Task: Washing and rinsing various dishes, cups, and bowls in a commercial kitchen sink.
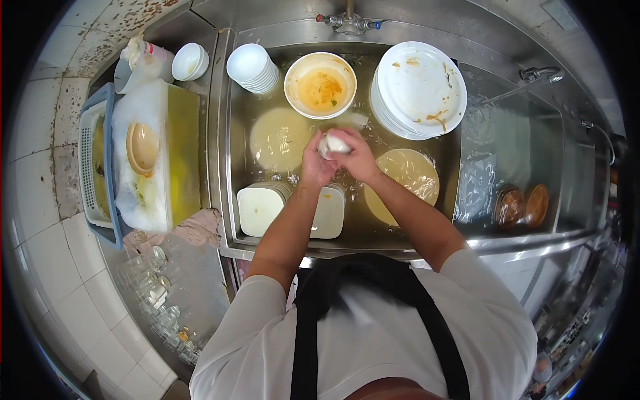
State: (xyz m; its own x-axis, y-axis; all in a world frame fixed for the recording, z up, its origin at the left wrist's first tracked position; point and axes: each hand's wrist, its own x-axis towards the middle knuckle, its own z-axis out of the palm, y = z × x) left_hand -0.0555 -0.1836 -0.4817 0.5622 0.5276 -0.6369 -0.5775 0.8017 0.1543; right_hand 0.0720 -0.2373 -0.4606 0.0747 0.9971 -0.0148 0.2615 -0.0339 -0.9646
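Observation:
Over the middle of the sink, both my hands are closed around a small white rounded piece of crockery (337,143), blurred and partly covered by fingers. My left hand (316,163) cups it from the left, while my right hand (358,159) wraps it from the right. Just beyond them, a white bowl (291,100) holds orange-brown liquid. Cloudy water surrounds two large round pale plates, one at left (279,141) and one at right (407,183). Below my left hand stand stacked square white dishes (262,211), with another square dish (328,217) beside them.
Stained white plates (419,87) are stacked at back right, nested white bowls (252,67) at back left. A faucet (350,24) rises behind. The right basin holds brown bowls (535,205). Leftward are a foamy yellow tub (181,153), a blue-rimmed basket (118,200) and glasses (157,293).

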